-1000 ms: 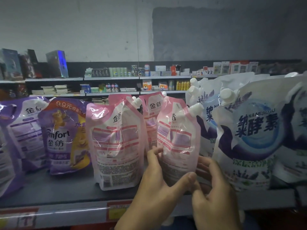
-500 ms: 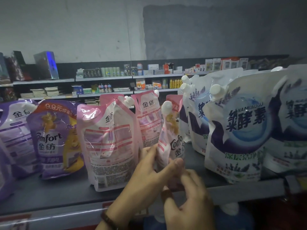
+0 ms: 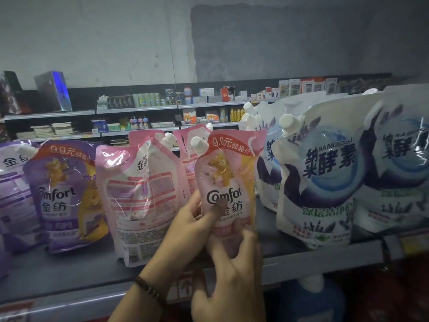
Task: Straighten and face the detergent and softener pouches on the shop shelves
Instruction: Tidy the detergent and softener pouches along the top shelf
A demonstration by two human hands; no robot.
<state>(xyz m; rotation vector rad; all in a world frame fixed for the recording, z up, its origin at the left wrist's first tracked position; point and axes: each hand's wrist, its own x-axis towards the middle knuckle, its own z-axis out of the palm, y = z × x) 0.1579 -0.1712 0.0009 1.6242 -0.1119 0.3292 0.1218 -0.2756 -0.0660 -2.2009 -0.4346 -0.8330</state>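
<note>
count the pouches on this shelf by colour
purple pouches: 2
pink pouches: 4
white pouches: at least 4, with more possibly hidden behind
total: at least 10

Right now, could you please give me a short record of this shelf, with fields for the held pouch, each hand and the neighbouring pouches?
held item: pink Comfort pouch, upright, front label towards the camera, base hidden by the hands
left hand: grips the pouch's left edge, thumb on the label
right hand: holds the pouch's bottom
left neighbour: back-facing pink pouch, not yet faced
further left: purple Comfort pouch, front out
right neighbours: white detergent pouches, fronts out
support: grey shelf
</note>
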